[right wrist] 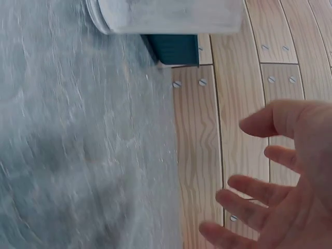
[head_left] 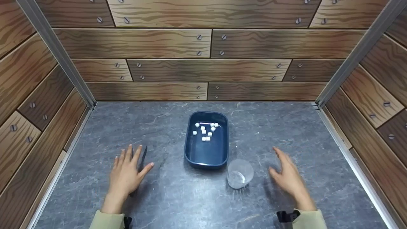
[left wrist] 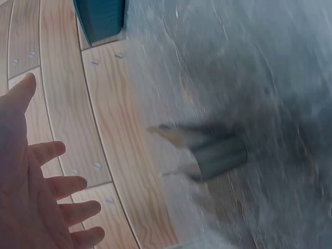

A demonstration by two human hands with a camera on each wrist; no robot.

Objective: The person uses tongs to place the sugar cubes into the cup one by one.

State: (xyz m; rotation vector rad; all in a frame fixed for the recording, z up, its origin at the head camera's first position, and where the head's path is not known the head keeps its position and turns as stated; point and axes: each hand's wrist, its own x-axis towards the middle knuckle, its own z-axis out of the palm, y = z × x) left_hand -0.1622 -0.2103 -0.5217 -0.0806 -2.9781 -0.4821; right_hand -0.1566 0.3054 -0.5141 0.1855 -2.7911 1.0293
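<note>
My left hand (head_left: 124, 176) hovers over the left of the table, fingers spread and holding nothing. Partly hidden beneath it lies a slim dark pair of tongs (head_left: 144, 155); the left wrist view shows the tongs (left wrist: 220, 157) blurred, with a U-shaped bend and two arms. On the right, my right hand (head_left: 289, 178) is held above the table, thumb apart from the fingers, with nothing in it. Nearest to it is a clear cup (head_left: 240, 174), standing upright. Behind and left of the cup, a dark blue tray (head_left: 206, 156) holds several small white cubes (head_left: 203, 131).
The grey marbled tabletop (head_left: 171, 197) is bounded by a wood-patterned back wall (head_left: 203, 70) and side walls. Metal strips (head_left: 353, 162) run along the table's side edges. The cup stands close to the tray's front right corner.
</note>
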